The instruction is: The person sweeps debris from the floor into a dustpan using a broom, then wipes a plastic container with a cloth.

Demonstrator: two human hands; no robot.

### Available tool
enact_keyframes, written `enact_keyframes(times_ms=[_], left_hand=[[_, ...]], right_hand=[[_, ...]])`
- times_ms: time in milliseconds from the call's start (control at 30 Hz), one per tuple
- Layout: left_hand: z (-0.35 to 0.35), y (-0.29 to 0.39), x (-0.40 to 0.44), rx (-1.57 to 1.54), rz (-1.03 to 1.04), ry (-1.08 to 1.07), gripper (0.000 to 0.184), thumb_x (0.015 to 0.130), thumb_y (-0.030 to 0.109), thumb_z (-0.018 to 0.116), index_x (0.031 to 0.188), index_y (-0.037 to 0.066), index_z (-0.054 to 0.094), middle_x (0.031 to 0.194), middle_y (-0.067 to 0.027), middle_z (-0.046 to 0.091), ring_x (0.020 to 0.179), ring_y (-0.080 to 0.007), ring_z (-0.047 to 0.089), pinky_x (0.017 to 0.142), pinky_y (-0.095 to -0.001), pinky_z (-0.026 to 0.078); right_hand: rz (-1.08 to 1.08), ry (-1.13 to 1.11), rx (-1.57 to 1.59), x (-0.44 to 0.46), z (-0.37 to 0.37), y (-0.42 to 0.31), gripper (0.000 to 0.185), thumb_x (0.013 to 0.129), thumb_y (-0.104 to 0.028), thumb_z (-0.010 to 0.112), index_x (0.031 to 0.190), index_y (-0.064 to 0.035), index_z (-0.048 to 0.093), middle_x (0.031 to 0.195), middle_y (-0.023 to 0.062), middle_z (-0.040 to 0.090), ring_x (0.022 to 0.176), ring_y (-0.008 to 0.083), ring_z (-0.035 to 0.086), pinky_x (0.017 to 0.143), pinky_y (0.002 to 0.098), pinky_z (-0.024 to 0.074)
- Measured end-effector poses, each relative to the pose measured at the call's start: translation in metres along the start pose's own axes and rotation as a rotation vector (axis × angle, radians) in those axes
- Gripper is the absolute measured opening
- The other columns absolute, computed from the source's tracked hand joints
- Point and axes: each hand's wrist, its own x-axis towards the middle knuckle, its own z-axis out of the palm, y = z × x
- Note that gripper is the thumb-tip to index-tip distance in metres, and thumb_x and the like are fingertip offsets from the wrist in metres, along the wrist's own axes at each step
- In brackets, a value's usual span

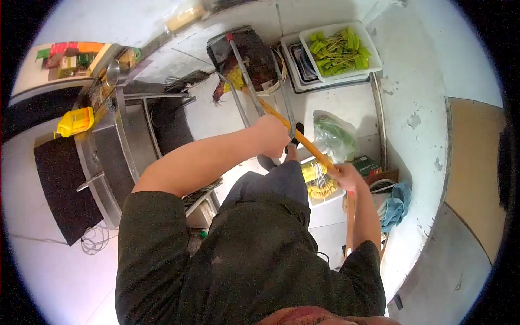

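My right hand (346,177) is closed around the upper end of a broom's yellow handle (309,145). The handle slants up and left toward yellow and reddish bristles (234,80), partly hidden behind grey metal tubes. My left hand (272,135) is closed at the lower end of a grey metal tube frame (246,73) with a red tip, and the broom handle runs right beside the knuckles. Behind the frame is a dark container (225,47) with dark contents, next to a whitish bucket (283,76).
A white tub (374,60) of green leaves stands at the back right, on other trays. A plastic bag of greens (333,132) and a tray of yellow skewered food (323,187) lie near my feet. At left are a metal counter (108,154) and yellow bottle (76,122).
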Motion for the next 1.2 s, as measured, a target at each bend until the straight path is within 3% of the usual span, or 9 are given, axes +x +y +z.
enact_keyframes(times_ms=[33,333,433,533,667,733,1033,1133,1200], left_hand=[[-0.002,-0.002,0.001,-0.001,-0.012,0.006,0.028,0.074,0.031,0.058,0.078,0.008,0.073,0.078,-0.0108,0.068,0.075,-0.0305,0.066,0.065,-0.0431,0.053],[-0.002,0.000,0.006,0.011,0.013,0.011,0.028,0.073,0.032,0.059,0.077,0.007,0.072,0.076,-0.0102,0.067,0.075,-0.0293,0.066,0.064,-0.0422,0.052],[-0.005,0.001,0.007,-0.002,0.003,-0.006,0.028,0.072,0.033,0.059,0.077,0.008,0.072,0.077,-0.0097,0.068,0.075,-0.0289,0.066,0.064,-0.0419,0.052],[-0.003,0.003,0.006,0.009,0.004,0.005,0.027,0.073,0.032,0.059,0.079,0.010,0.072,0.078,-0.0093,0.068,0.076,-0.0286,0.066,0.065,-0.0418,0.052],[0.002,0.003,0.008,0.049,0.016,-0.044,0.027,0.074,0.032,0.058,0.083,0.011,0.072,0.079,-0.0087,0.069,0.077,-0.0282,0.066,0.067,-0.0419,0.052],[0.002,0.000,0.004,0.045,0.001,-0.026,0.027,0.074,0.033,0.058,0.083,0.011,0.072,0.080,-0.0084,0.069,0.077,-0.0280,0.067,0.066,-0.0419,0.052],[0.011,-0.002,-0.012,0.020,-0.016,-0.022,0.028,0.074,0.034,0.058,0.081,0.010,0.072,0.078,-0.0097,0.068,0.076,-0.0287,0.067,0.066,-0.0420,0.052],[0.008,-0.011,-0.043,-0.003,-0.025,0.047,0.032,0.075,0.038,0.057,0.074,0.008,0.071,0.071,-0.0129,0.066,0.070,-0.0316,0.066,0.064,-0.0430,0.052],[0.006,-0.019,-0.066,-0.033,-0.052,0.077,0.036,0.076,0.040,0.057,0.069,0.007,0.069,0.068,-0.0145,0.065,0.067,-0.0330,0.065,0.062,-0.0436,0.052]], right_hand=[[0.054,-0.002,0.092,-0.005,0.006,0.007,0.030,0.087,-0.028,0.062,0.098,0.0002,0.065,0.061,0.0005,0.054,0.046,0.0091,0.046,0.042,0.0265,0.0378],[0.183,-0.018,0.320,-0.047,0.028,0.063,0.025,0.087,-0.025,0.061,0.094,-0.0015,0.066,0.061,0.0018,0.055,0.046,0.0084,0.048,0.042,0.0258,0.0387],[0.028,0.025,0.130,-0.045,0.016,0.041,0.028,0.087,-0.031,0.064,0.087,-0.0029,0.064,0.057,-0.0013,0.049,0.044,0.0073,0.045,0.039,0.0249,0.0336],[-0.123,0.146,-0.080,-0.028,0.005,0.019,0.034,0.085,-0.034,0.063,0.093,-0.0008,0.067,0.060,0.0030,0.055,0.048,0.0113,0.051,0.044,0.0281,0.0403],[0.002,-0.034,0.079,0.017,0.000,0.039,0.039,0.084,-0.036,0.063,0.099,0.0001,0.066,0.061,0.0029,0.056,0.055,0.0140,0.054,0.046,0.0281,0.0409],[0.127,-0.058,0.227,0.000,0.013,0.041,0.036,0.087,-0.035,0.062,0.099,-0.0009,0.063,0.061,0.0004,0.054,0.048,0.0089,0.049,0.042,0.0258,0.0388],[0.119,-0.019,0.223,-0.045,0.028,0.050,0.025,0.085,-0.025,0.066,0.095,-0.0015,0.064,0.061,-0.0002,0.053,0.045,0.0075,0.046,0.039,0.0240,0.0349],[0.128,-0.007,0.400,-0.061,0.016,0.059,0.026,0.085,-0.025,0.067,0.097,-0.0020,0.066,0.062,-0.0007,0.053,0.047,0.0061,0.046,0.039,0.0232,0.0342],[0.088,0.050,0.123,-0.090,-0.004,0.041,0.032,0.083,-0.024,0.068,0.105,-0.0011,0.064,0.067,0.0018,0.058,0.054,0.0113,0.052,0.047,0.0285,0.0413]])
